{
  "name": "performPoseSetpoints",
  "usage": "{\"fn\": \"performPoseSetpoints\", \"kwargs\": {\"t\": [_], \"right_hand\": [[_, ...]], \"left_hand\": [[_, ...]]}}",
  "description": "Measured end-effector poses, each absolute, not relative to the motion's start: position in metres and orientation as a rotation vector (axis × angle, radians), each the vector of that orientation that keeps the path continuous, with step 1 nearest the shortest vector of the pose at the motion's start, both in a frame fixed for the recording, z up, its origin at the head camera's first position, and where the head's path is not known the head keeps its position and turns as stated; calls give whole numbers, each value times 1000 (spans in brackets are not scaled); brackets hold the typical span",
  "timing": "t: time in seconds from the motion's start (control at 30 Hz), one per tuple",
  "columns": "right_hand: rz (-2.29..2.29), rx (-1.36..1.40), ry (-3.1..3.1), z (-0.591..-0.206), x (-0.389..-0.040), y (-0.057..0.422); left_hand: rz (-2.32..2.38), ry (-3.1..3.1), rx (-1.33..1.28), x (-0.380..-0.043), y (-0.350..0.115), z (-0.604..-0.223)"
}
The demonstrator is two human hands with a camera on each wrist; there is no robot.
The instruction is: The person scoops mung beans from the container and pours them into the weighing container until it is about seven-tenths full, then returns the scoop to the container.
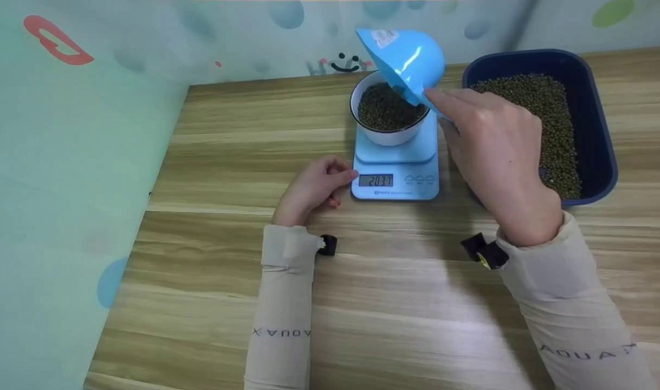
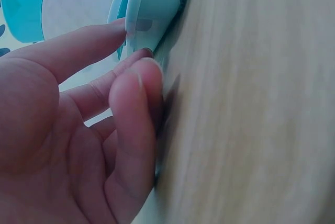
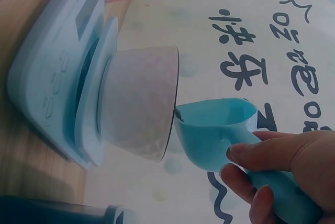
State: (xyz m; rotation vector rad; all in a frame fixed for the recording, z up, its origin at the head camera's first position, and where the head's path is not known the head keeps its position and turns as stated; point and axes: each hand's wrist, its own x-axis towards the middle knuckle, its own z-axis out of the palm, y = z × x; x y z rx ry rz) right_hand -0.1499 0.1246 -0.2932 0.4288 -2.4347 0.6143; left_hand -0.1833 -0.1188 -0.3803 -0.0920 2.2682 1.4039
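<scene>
My right hand (image 1: 498,135) grips the handle of a light blue scoop (image 1: 416,57), tilted with its lip over the bowl. A few dark beans show at the lip in the right wrist view. The white, dark-rimmed bowl (image 1: 390,136) holds small green beans (image 1: 387,111) like mung beans and stands on a light blue kitchen scale (image 1: 395,192). Its display seems to read 203.7. With thumb and index finger, my left hand (image 1: 319,184) holds the scale's front left edge; the other fingers curl beside it (image 2: 131,130).
A dark blue tub (image 1: 606,141) with more green beans stands right of the scale, partly behind my right hand. The wood-grain table (image 1: 243,260) meets a patterned wall covering (image 1: 146,32) at the back and left.
</scene>
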Motion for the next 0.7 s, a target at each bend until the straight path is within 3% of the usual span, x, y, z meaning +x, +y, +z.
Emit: {"fn": "performPoseSetpoints", "kwargs": {"t": [0.7], "right_hand": [[848,377,-2465,-287,-149,146]], "left_hand": [[1367,2277,-118,-184,-119,-378]]}}
